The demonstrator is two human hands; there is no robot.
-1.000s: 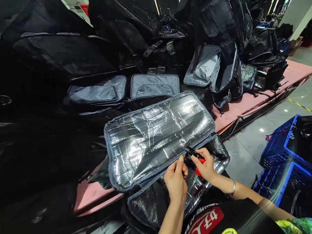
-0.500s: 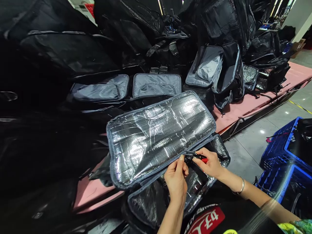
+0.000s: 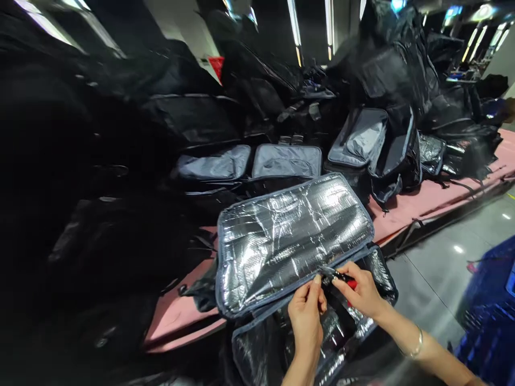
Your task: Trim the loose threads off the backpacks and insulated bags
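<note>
While the left hand (image 3: 308,305) is pinching at the lower trim of the silver-lined lid (image 3: 295,241), the right hand (image 3: 360,289) is gripping a black-and-red hand tool (image 3: 341,277), its fingers closing around the handle. The tool's tip is pointing left along the lid's lower edge, just beside the left thumb; whether it is touching the trim cannot be told. The lid is lying folded back from its bag body (image 3: 257,343), which is sitting at the near side of the pink surface (image 3: 434,206). Blue-grey trim is running around the lid's rim.

Behind the lid's upper edge, two grey-lined flaps (image 3: 287,161) (image 3: 219,163) are standing close, leaving little room on that side. An open grey-lined bag (image 3: 396,153) is occupying the area behind the right corner. To the right, a strip of the surface is showing up to its front edge. Beyond that edge, the floor (image 3: 422,276) is forming an open gap before a blurred blue crate (image 3: 493,305). The right forearm is extending across this side.
</note>
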